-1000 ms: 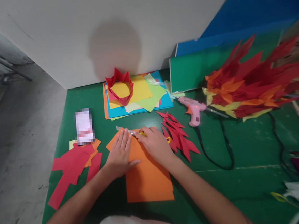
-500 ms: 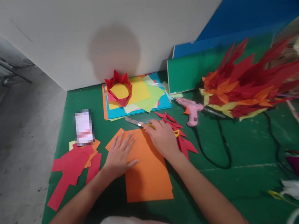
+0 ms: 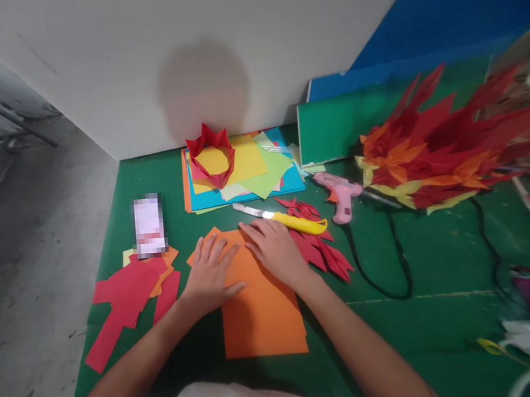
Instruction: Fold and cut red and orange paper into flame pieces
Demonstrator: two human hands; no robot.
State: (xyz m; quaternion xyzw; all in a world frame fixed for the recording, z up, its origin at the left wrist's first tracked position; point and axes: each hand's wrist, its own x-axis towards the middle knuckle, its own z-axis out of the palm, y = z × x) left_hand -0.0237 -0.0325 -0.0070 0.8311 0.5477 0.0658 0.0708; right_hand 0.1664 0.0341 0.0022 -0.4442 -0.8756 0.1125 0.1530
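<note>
Orange paper sheets (image 3: 264, 319) lie in front of me, one of them turned at an angle under the left side. My left hand (image 3: 211, 272) rests on the orange paper with its fingers spread. My right hand (image 3: 275, 249) lies on the upper right part of the same paper, fingers stretched out and holding nothing. Just beyond its fingers is a yellow utility knife (image 3: 298, 223) with its blade pointing left. The knife's handle lies across folded red paper pieces (image 3: 325, 252), which are partly hidden by my right hand.
A red folded paper ring (image 3: 212, 157) sits on a stack of coloured paper (image 3: 250, 187). To the right are a pink glue gun (image 3: 340, 196) with a black cord and a flame-like paper piece (image 3: 439, 156). On the left, a phone (image 3: 149, 225) lies above red paper strips (image 3: 132, 286).
My right hand has let go of the utility knife, which now lies on the red pieces. That hand has moved slightly left and down onto the orange paper. My left hand stays put.
</note>
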